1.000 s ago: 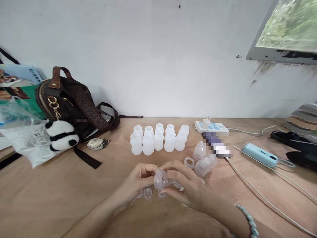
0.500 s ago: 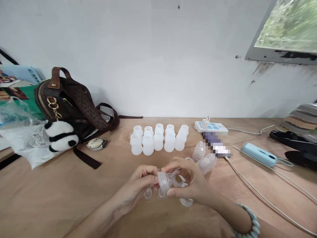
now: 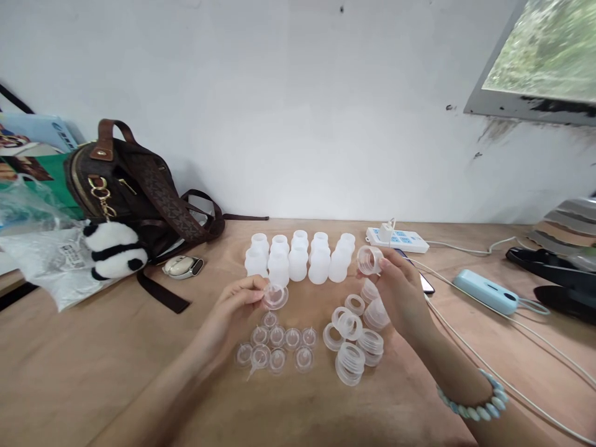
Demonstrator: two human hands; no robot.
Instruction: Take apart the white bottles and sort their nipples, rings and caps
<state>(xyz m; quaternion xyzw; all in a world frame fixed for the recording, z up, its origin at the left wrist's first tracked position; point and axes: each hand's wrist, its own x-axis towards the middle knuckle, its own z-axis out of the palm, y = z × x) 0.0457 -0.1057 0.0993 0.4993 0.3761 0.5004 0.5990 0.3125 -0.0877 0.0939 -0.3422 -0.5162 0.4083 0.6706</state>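
Between the thumb and fingers of my left hand [image 3: 239, 304] is a clear, flanged bottle nipple [image 3: 275, 297], held by its edge above the table. My right hand [image 3: 401, 292] pinches a clear threaded screw ring [image 3: 369, 261], raised near the phone. Below my left hand lie several clear nipples [image 3: 277, 336] in loose rows, some with pointed tips upward. Below and left of my right hand is a cluster of clear rings [image 3: 350, 360], some stacked, with clear domed caps [image 3: 375, 314] partly hidden behind that hand. White bottles [image 3: 298, 264] stand open-topped in two rows behind.
A dark backpack [image 3: 139, 186] with a panda plush [image 3: 116, 249] and a mouse-shaped beige device [image 3: 182, 267] are at the left. A power strip [image 3: 410, 240], a partly covered phone [image 3: 426, 285], a blue power bank [image 3: 487, 290] and white cables [image 3: 475, 341] occupy the right.
My hands were together over the table at a threaded ring and clear part. They have moved apart and farther out, each now holding one piece, uncovering the nipples and rings below.
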